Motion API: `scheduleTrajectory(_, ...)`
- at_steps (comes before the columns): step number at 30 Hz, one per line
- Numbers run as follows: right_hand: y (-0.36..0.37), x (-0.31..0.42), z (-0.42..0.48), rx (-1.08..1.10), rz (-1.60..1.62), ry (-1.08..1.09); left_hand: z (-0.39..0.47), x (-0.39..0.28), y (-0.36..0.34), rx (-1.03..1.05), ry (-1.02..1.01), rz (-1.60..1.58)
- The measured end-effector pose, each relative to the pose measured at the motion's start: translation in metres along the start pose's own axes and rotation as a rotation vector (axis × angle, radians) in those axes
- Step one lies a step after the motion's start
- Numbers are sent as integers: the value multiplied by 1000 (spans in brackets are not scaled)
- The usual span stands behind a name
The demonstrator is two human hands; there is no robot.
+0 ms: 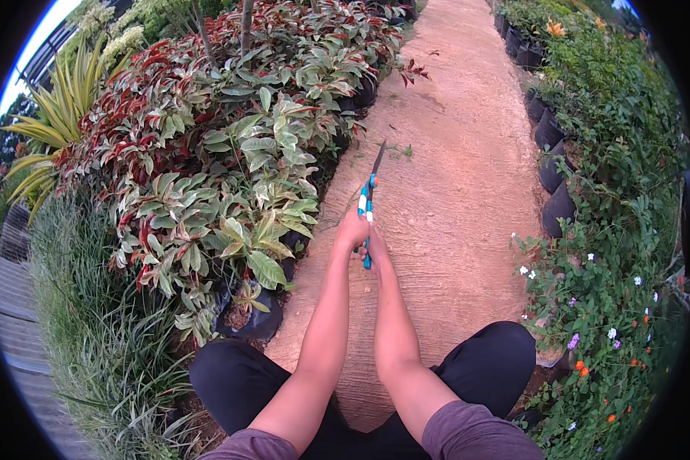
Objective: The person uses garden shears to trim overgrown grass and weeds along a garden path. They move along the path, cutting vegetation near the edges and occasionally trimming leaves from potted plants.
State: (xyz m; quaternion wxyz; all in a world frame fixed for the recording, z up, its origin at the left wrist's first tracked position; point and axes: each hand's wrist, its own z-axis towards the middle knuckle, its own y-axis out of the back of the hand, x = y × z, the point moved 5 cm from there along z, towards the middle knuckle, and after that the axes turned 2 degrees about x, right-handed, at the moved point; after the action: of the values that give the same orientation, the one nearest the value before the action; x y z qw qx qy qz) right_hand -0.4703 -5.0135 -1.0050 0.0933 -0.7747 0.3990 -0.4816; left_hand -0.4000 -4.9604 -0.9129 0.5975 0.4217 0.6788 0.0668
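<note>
A pair of hedge shears [374, 180] with blue and white handles and dark blades points away from me over the path. My left hand [353, 230] is wrapped around one handle. Close against it, my right hand [376, 244] grips the other handle, whose blue end sticks out below the fingers. The handles lie near each other and the blades look closed together. Just beyond the blade tip, a few green leaf clippings [406, 150] lie on the ground. Both forearms reach forward between my bent knees.
Red and green variegated shrubs [253, 144] in black plastic bags border the reddish concrete path [448, 201] on the left. Along the right edge stand black plant bags [558, 210] and flowering bushes [598, 333]. Tall grass [103, 299] grows at lower left.
</note>
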Motion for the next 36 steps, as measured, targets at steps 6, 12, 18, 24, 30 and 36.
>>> scheduleTrajectory(6,-16,-28,-14,142,-189,-126,-53,-1,35,-32,248,-58)
scheduleTrajectory(12,-74,-99,-50,101,-1,-125,-54,85,62,59,131,138)
scheduleTrajectory(18,-89,-133,-82,161,-207,-50,-110,39,121,108,297,143)
scheduleTrajectory(24,-85,-146,-94,136,-215,-126,-118,32,127,178,361,59)
scheduleTrajectory(30,-64,-118,-76,156,-298,-121,-101,37,114,136,355,-88)
scheduleTrajectory(36,-58,-106,-55,118,-324,-125,-69,58,100,164,282,-64)
